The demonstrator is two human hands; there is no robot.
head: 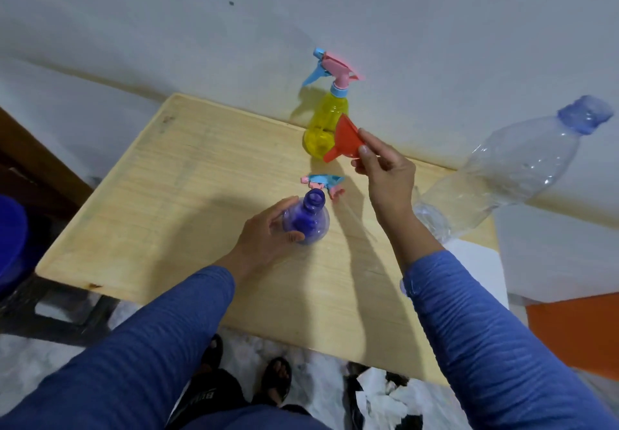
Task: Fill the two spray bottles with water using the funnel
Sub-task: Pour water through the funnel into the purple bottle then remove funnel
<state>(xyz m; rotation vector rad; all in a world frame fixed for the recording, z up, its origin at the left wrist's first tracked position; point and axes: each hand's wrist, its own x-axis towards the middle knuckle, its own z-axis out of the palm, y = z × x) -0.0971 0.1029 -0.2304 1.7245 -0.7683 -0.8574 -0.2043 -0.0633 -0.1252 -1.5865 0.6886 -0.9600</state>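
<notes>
- Head view: the fingers (363, 152) of our right hand (388, 175) pinch the red funnel (346, 137) at the base of its cone, thumb below and fingertips above; the funnel hangs in the air, clear of the counter (174, 175).
- Our left hand (268, 232) curls round the blue spray bottle (306, 216), which stands upright on the counter with its neck open and facing up.
- The relation that counts: the funnel's long axis lies tilted, nearly sideways, spout pointing down and to the left, wide mouth up and away from us. The open neck of the blue spray bottle sits below and to the left of that spout, well apart from it. The right hand carries the funnel and is the nearer one to do the seating; we judge it must turn the spout downward and bring it over the neck.
- The blue bottle's trigger head (323, 183) lies on its side on the counter between the neck and the funnel, just beyond the bottle.
- The yellow spray bottle (323, 128) stands at the far edge against the wall, its pink and blue trigger head still on, partly behind the funnel.
- A large clear water bottle (509, 168), blue cap on, stands at the right of the counter beyond our right forearm.
- We judge the task early: neither spray bottle shows water that we can make out.
</notes>
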